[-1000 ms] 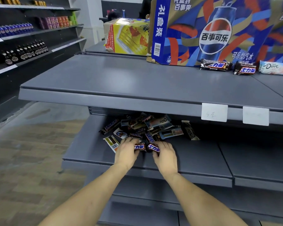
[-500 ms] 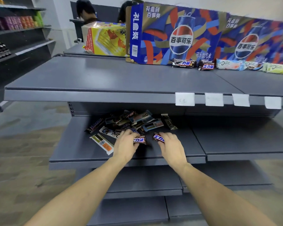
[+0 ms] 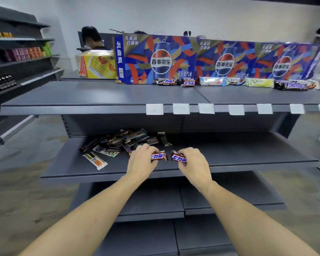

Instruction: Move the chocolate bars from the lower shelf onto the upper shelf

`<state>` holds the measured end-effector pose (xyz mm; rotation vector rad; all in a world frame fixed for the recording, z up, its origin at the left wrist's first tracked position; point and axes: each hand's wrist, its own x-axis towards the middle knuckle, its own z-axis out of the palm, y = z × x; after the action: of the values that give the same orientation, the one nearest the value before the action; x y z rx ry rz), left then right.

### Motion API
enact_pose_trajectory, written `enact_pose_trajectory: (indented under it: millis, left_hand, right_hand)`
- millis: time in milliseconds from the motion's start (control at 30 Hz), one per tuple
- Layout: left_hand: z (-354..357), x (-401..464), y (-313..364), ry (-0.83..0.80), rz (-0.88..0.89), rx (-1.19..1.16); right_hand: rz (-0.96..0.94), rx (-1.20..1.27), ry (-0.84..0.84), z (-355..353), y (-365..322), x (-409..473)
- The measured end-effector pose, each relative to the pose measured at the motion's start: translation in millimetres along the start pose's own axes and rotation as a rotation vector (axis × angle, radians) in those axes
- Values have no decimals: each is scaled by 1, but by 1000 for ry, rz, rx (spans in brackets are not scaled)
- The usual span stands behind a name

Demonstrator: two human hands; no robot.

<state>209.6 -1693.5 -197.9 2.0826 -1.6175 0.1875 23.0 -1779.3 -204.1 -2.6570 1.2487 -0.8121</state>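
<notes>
A heap of chocolate bars [image 3: 126,140] lies at the back left of the lower shelf [image 3: 248,156]. My left hand [image 3: 141,161] grips a brown Snickers bar [image 3: 158,156] just above that shelf, near its front. My right hand [image 3: 194,162] grips a second Snickers bar [image 3: 178,157] beside it. The two bars are a small gap apart. On the upper shelf [image 3: 100,97], several bars stand in a row [image 3: 235,82] against the boxes, starting with two Snickers bars [image 3: 175,82].
Blue Pepsi boxes [image 3: 161,60] line the back of the upper shelf, with a yellow carton [image 3: 97,64] to their left. White price tags [image 3: 154,109] hang on the upper shelf edge. A dark rack of bottles [image 3: 2,82] stands left. People stand behind the boxes and at far right.
Both hands have drawn back from the heap toward the shelf's front, each with a Snickers bar, and have moved apart. The view has pulled back and now shows more of the upper shelf.
</notes>
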Motion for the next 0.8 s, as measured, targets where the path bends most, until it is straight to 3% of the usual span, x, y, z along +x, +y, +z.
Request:
enact_pose_trajectory:
  millis: [367, 800]
  left_hand:
    - [-67, -10, 104, 184, 27, 179]
    - [-108, 42, 159, 256, 16, 219]
  right_hand:
    - [-146, -33, 116, -106, 36, -7]
    - [-249, -89, 198, -162, 47, 36]
